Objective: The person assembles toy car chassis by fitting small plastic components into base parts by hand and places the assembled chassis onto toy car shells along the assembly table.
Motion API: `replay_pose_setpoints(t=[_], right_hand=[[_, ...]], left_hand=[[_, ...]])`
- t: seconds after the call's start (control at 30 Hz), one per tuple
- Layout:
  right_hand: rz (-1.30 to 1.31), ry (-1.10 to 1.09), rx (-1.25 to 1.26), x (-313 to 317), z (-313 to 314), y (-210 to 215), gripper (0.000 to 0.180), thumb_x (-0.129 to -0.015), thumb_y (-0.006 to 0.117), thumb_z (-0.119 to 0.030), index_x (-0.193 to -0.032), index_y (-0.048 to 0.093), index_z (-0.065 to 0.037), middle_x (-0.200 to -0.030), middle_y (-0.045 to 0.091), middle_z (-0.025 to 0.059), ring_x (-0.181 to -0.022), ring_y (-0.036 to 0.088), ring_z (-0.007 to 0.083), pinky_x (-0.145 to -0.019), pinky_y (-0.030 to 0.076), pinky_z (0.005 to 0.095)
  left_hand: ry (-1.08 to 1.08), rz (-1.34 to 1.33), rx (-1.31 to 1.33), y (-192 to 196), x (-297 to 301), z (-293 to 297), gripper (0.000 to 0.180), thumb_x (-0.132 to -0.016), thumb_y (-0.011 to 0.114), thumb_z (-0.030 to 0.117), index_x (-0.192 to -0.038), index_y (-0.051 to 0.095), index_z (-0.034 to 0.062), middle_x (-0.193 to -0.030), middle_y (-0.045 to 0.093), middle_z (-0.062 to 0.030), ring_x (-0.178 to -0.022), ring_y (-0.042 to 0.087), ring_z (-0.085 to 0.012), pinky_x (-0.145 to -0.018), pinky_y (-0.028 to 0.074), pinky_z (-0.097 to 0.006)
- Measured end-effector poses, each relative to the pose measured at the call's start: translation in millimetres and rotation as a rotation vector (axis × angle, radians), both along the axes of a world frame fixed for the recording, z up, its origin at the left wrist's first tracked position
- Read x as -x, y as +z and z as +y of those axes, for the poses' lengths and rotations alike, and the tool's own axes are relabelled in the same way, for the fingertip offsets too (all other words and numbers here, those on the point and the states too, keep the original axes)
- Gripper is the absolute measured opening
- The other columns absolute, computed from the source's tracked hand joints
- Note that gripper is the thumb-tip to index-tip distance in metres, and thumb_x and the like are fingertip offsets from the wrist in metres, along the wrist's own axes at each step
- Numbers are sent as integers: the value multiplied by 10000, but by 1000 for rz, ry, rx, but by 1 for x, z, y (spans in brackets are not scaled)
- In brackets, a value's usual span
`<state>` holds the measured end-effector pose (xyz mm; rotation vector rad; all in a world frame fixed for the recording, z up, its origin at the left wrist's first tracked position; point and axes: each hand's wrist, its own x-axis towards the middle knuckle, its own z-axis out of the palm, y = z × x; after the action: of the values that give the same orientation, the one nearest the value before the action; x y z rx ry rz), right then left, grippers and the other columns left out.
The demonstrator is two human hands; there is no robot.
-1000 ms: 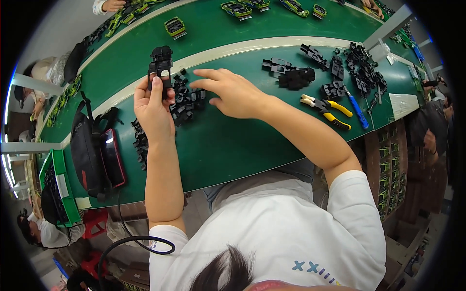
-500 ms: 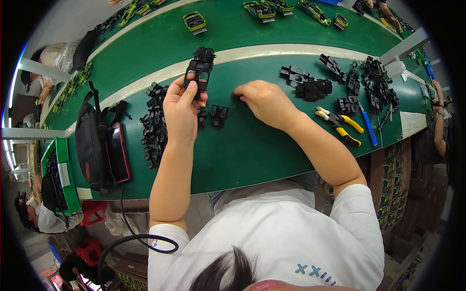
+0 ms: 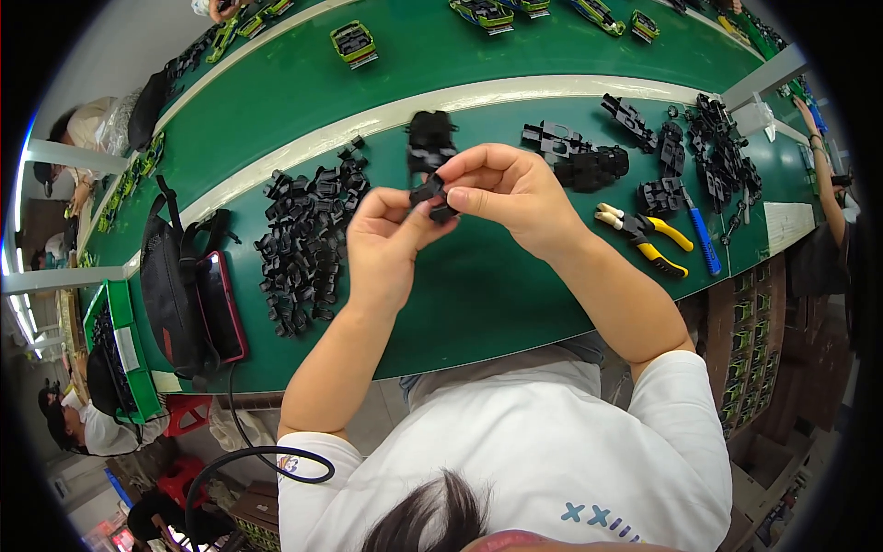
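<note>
In front of me, my left hand (image 3: 388,237) and my right hand (image 3: 510,195) meet at the near end of a black plastic toy-car chassis (image 3: 430,138). Its wider end points away from me, over the green bench. A small black clip-like part (image 3: 427,190) sits between my fingertips at the chassis's near end. Fingers and thumbs of both hands are closed there, hiding part of the join. I cannot tell whether the small part is fixed on. To the left lies a pile of similar small black parts (image 3: 303,248).
Right of my hands lie several black chassis pieces (image 3: 589,168), yellow-handled pliers (image 3: 644,237) and a blue-handled tool (image 3: 704,241). A black bag (image 3: 172,276) and a red-edged phone (image 3: 221,304) lie at the left. Green-framed assemblies (image 3: 353,43) stand on the far belt.
My right hand has come left to the chassis's near end. My left hand has shifted right and nearer with the chassis, uncovering the pile. A small black part now shows between my fingertips.
</note>
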<state>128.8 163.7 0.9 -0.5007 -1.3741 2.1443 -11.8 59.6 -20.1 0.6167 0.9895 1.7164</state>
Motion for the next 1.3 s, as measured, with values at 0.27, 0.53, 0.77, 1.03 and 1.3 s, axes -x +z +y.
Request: replay_pose_setpoints(t=[0.27,0.53,0.77,1.03,1.3], right_hand=[[-200,228,-76,-13,8,13,182,-806,649,-28,-972,616,37,-891,667,107,-812,646,137,-750,516,247],[-101,-309,-141,-7,13,6,219,-799,658,-46,-999,607,28,-904,661,94,-858,629,132,-761,499,239],[-164,-267,-211,-4,3,3,189,-793,664,-39,-962,625,35,-874,661,77,-801,634,116,-727,506,224],[-290,-318,-424,-7,3,5,122,-759,695,-67,-854,680,8,-813,660,61,-709,611,95,-663,490,222],[-488,-354,-602,-6,4,3,215,-722,737,-131,-868,669,12,-783,641,39,-687,580,81,-608,468,233]], left_hand=[[-63,245,139,17,26,0,306,-909,557,209,-1106,549,-25,-817,590,-53,-571,525,-82,-482,408,-194],[45,268,160,15,21,3,212,-921,529,115,-1064,518,-41,-858,610,-100,-677,639,-156,-608,559,-249],[55,322,70,12,10,0,224,-913,534,81,-1086,477,-50,-955,592,-130,-775,644,-173,-675,563,-266],[46,411,4,10,6,-3,238,-909,542,71,-1101,478,-54,-963,592,-127,-772,638,-166,-681,544,-255],[33,396,9,14,5,-3,233,-906,546,67,-1096,485,-52,-949,598,-128,-763,639,-164,-673,542,-253]])
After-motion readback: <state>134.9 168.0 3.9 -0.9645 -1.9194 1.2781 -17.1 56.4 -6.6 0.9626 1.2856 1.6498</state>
